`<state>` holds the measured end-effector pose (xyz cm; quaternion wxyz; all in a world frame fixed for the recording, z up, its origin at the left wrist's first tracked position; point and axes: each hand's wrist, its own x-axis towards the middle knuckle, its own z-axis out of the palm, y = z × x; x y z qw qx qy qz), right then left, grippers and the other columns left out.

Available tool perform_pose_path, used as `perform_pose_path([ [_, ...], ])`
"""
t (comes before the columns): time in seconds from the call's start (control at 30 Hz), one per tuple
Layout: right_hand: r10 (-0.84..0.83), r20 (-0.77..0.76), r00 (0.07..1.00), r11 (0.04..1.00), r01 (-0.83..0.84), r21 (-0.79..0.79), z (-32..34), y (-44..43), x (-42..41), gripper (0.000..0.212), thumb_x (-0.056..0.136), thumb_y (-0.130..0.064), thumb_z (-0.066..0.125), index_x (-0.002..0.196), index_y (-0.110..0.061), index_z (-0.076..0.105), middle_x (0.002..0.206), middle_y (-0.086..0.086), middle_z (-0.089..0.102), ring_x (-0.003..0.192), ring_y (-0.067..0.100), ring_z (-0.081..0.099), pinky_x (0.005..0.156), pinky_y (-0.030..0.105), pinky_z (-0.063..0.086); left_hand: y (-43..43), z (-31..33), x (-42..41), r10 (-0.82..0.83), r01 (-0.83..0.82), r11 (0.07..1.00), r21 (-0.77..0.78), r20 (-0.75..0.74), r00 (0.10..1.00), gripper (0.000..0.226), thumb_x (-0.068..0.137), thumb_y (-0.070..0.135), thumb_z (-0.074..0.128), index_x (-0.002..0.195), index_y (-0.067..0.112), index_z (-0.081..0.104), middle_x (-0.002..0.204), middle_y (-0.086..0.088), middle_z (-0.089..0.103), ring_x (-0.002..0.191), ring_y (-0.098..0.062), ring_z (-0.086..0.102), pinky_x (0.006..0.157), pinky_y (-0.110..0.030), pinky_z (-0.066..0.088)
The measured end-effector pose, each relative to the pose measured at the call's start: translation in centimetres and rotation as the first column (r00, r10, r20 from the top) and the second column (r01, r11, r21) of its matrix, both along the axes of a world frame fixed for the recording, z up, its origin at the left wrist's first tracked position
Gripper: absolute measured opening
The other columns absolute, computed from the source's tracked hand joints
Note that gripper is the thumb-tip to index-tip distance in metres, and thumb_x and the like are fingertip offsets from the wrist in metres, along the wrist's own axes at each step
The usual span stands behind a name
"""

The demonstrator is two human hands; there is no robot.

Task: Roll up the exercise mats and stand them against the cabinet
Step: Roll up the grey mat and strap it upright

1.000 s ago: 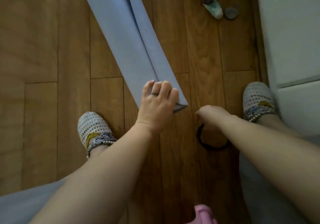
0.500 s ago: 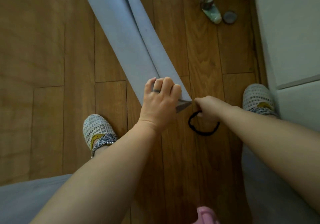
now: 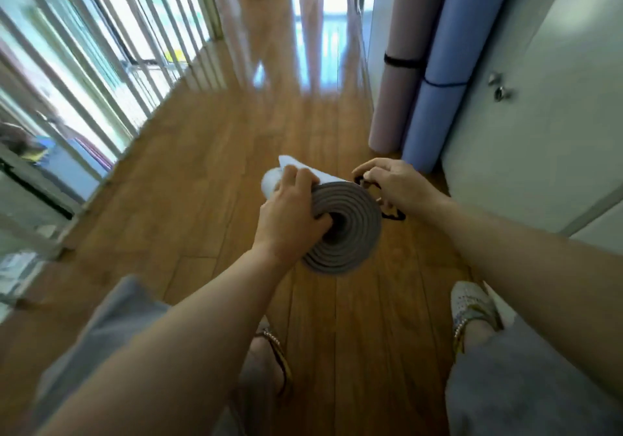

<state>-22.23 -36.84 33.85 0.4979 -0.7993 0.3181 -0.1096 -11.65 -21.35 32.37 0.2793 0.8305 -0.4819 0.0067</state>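
The left hand [image 3: 290, 213] is gripping the near end of the rolled mat [image 3: 350, 236] while the right hand [image 3: 394, 182] is pinching a black band [image 3: 392, 216] just beside it (two banded mats [image 3: 438, 81] are already leaning against the cabinet [image 3: 539, 115]), so the securing step is probably calling for stretching that band over the roll's end.

Left grip [image 3: 286, 220] & right grip [image 3: 401, 182] bare, forearms uncovered up to frame edge. Grey shorts [image 3: 526, 385] on both legs, plain soft fabric. R shoe [image 3: 472, 304]: pale openwork knit slip-on w/ yellow patch, bead string at ankle. L shoe [image 3: 274, 351] mostly hidden by arm; beaded edge w/ yellow-brown trim shows
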Motion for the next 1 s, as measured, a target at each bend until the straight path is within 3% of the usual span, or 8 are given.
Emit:
perform_pose_path([
  [0.07, 0.076, 0.050, 0.996, 0.997, -0.074, -0.037, 4.4, 2.3, -0.1, 0.025, 0.097, -0.031, 0.048, 0.110, -0.015, 0.063, 0.095, -0.001, 0.062, 0.079, 0.010, 0.058, 0.069, 0.026, 0.046, 1.9, 3.9, -0.1, -0.001, 0.001, 1.000, -0.019, -0.029, 1.000, 0.044, 0.074, 0.028, 0.072, 0.108, 0.015, 0.047, 0.106, 0.006, 0.037, 0.089, -0.014, 0.048, 0.067, -0.029, 0.040],
  [0.17, 0.269, -0.058, 0.962, 0.936, -0.275, -0.221, 9.8, 5.6, -0.9, 0.037, 0.087, -0.043, 0.063, 0.118, -0.023, 0.058, 0.107, -0.010, 0.058, 0.098, 0.006, 0.054, 0.077, 0.019, 0.043, 4.8, 9.2, 0.0, -0.025, 0.023, 0.999, -0.023, -0.085, 0.996, 0.046, 0.073, 0.024, 0.074, 0.110, 0.014, 0.050, 0.106, 0.004, 0.041, 0.089, -0.013, 0.049, 0.072, -0.025, 0.042],
  [0.27, 0.352, -0.227, 0.908, 0.837, -0.414, -0.357, 13.9, 8.4, -1.4, 0.051, 0.080, -0.044, 0.071, 0.123, -0.025, 0.053, 0.111, -0.007, 0.058, 0.098, 0.008, 0.056, 0.078, 0.024, 0.050, 7.9, 13.3, -0.3, -0.062, 0.063, 0.998, 0.018, -0.078, 0.995, 0.046, 0.074, 0.024, 0.074, 0.112, 0.012, 0.052, 0.104, 0.002, 0.047, 0.092, -0.014, 0.050, 0.075, -0.021, 0.038],
  [0.37, 0.359, -0.331, 0.873, 0.774, -0.476, -0.417, 16.7, 11.1, -1.4, 0.053, 0.075, -0.050, 0.073, 0.116, -0.023, 0.054, 0.101, -0.007, 0.057, 0.088, 0.006, 0.057, 0.066, 0.020, 0.045, 10.6, 16.3, -0.9, -0.085, 0.094, 0.990, 0.108, -0.084, 0.993, 0.043, 0.077, 0.023, 0.073, 0.114, 0.012, 0.054, 0.103, 0.002, 0.052, 0.091, -0.013, 0.052, 0.069, -0.018, 0.036],
  [0.6, 0.387, -0.490, 0.781, 0.758, -0.572, -0.314, 18.6, 15.1, -0.2, 0.041, 0.081, -0.048, 0.067, 0.106, -0.018, 0.055, 0.093, 0.000, 0.061, 0.079, 0.013, 0.062, 0.060, 0.023, 0.054, 14.0, 19.0, -1.0, -0.089, 0.144, 0.960, 0.239, -0.228, 0.969, 0.044, 0.080, 0.021, 0.073, 0.121, 0.016, 0.058, 0.106, 0.003, 0.060, 0.095, -0.011, 0.059, 0.083, -0.025, 0.050],
  [0.77, 0.418, -0.564, 0.712, 0.756, -0.617, -0.219, 17.9, 16.2, 1.4, 0.047, 0.081, -0.050, 0.065, 0.111, -0.015, 0.055, 0.098, 0.005, 0.063, 0.085, 0.018, 0.064, 0.069, 0.028, 0.059, 15.2, 19.2, -0.1, -0.082, 0.193, 0.936, 0.294, -0.352, 0.932, 0.043, 0.081, 0.024, 0.073, 0.121, 0.022, 0.058, 0.101, 0.011, 0.059, 0.089, -0.001, 0.058, 0.071, -0.013, 0.048],
  [0.9, 0.461, -0.629, 0.626, 0.736, -0.666, -0.124, 18.4, 16.8, 2.8, 0.048, 0.079, -0.050, 0.066, 0.110, -0.015, 0.059, 0.104, 0.008, 0.065, 0.088, 0.018, 0.064, 0.073, 0.028, 0.059, 16.1, 19.3, 0.5, -0.082, 0.235, 0.923, 0.305, -0.439, 0.895, 0.047, 0.079, 0.028, 0.075, 0.122, 0.026, 0.057, 0.109, 0.008, 0.060, 0.099, -0.007, 0.059, 0.086, -0.027, 0.052],
  [1.0, 0.485, -0.668, 0.565, 0.721, -0.690, -0.060, 18.8, 17.1, 3.4, 0.042, 0.082, -0.046, 0.066, 0.107, -0.013, 0.059, 0.098, 0.009, 0.062, 0.080, 0.016, 0.057, 0.072, 0.027, 0.059, 16.4, 19.2, 0.9, -0.083, 0.259, 0.915, 0.310, -0.482, 0.872, 0.049, 0.077, 0.028, 0.077, 0.122, 0.027, 0.057, 0.110, 0.009, 0.062, 0.100, -0.007, 0.060, 0.086, -0.026, 0.053],
])
